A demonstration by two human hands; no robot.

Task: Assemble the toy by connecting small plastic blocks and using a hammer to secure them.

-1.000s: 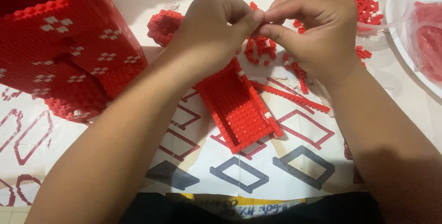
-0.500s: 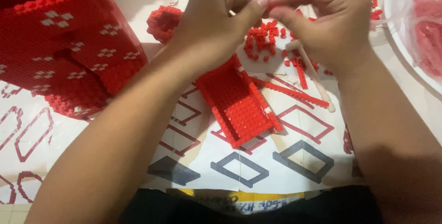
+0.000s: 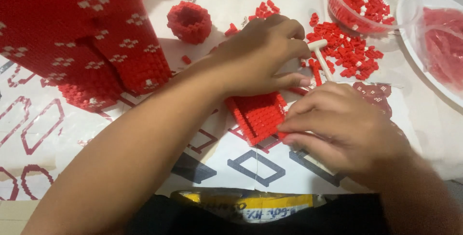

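A flat red panel of small bricks (image 3: 255, 117) lies on a printed paper sheet (image 3: 255, 167). My left hand (image 3: 263, 61) reaches across from the lower left and lies over the panel's far end, fingers curled down on it. My right hand (image 3: 342, 129) sits at the panel's right edge, its fingertips pressed against that edge. A small white hammer-like tool (image 3: 321, 57) lies just beyond my right hand, among loose red and white bricks (image 3: 352, 51).
A large red brick structure with white dots (image 3: 87, 37) stands at the left. A small red brick ring (image 3: 189, 20) sits behind the panel. A clear bowl of bricks (image 3: 364, 3) and a white dish holding red pieces (image 3: 434, 37) are at the far right.
Both hands were raised and pinched together above the panel. They have come down onto it, the left over its far end and the right at its edge. The view has shifted right.
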